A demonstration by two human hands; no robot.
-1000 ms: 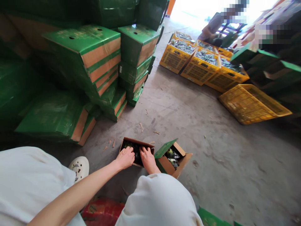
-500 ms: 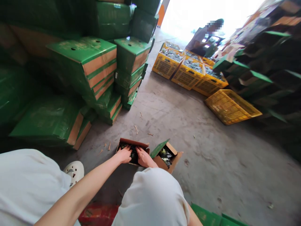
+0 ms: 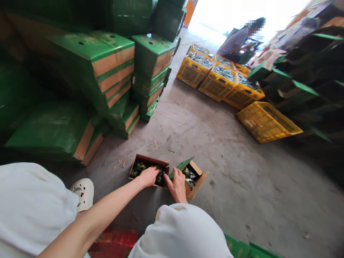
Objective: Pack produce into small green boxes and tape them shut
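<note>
An opened cardboard box (image 3: pixel 149 159) stands on the floor in front of me, filled with dark, shiny packs that show some green; what is inside them is too small to name. My left hand (image 3: pixel 149 176) reaches over this box with fingers stretched out, resting on the packs toward its right side. My right hand (image 3: pixel 177 183) is at the gap between that box and a second opened box (image 3: pixel 198 185), its thumb and fingers apart, beside the second box's green flap (image 3: pixel 185 163). More dark wrapped packs (image 3: pixel 190 178) lie in the second box.
Green cartons (image 3: pixel 99 46) are stacked at the left, more cartons (image 3: pixel 301 86) at the right. Filled yellow crates (image 3: pixel 215 85) stand ahead, near a seated person (image 3: pixel 232 41); a tilted yellow crate (image 3: pixel 264 122) lies closer. Something red (image 3: pixel 115 242) is below me.
My right hand has come out of the left box and moved right, toward the green flap. My left hand has shifted right inside the box, uncovering packs at its left end.
</note>
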